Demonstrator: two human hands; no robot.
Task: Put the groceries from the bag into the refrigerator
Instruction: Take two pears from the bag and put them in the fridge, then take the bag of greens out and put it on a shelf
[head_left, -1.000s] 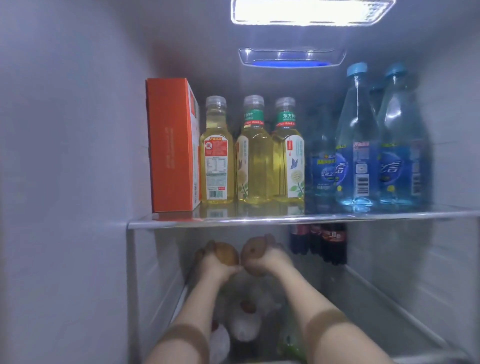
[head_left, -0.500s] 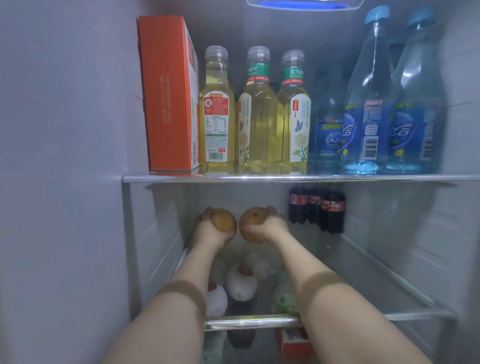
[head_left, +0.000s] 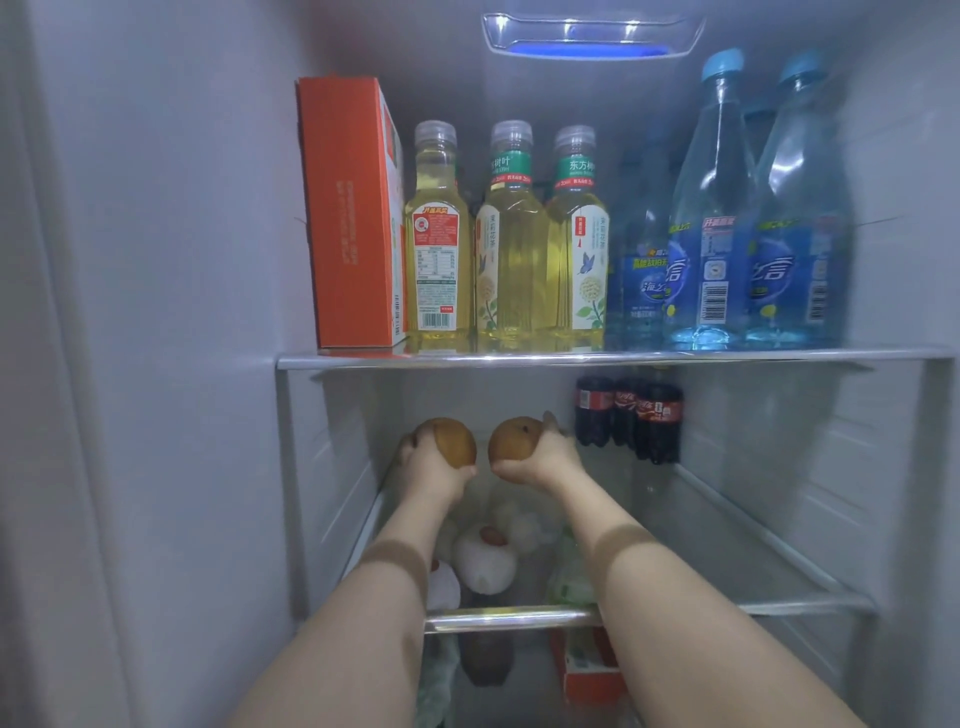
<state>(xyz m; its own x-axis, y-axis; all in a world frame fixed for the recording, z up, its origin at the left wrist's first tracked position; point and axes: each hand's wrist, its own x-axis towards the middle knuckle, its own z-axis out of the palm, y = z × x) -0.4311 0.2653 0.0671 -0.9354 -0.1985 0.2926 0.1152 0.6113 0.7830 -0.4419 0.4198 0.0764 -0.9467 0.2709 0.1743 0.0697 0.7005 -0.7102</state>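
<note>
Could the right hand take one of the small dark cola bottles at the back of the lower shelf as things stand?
Probably not yet: the right hand already grips a round brown fruit. The small dark cola bottles stand just beside it, with nothing between.

Both arms reach into the refrigerator's middle shelf (head_left: 779, 605): the left hand (head_left: 434, 467) grips one brown fruit (head_left: 454, 441), the right hand (head_left: 540, 460) another brown fruit (head_left: 514, 439), side by side, beside cola bottles (head_left: 628, 418).
</note>
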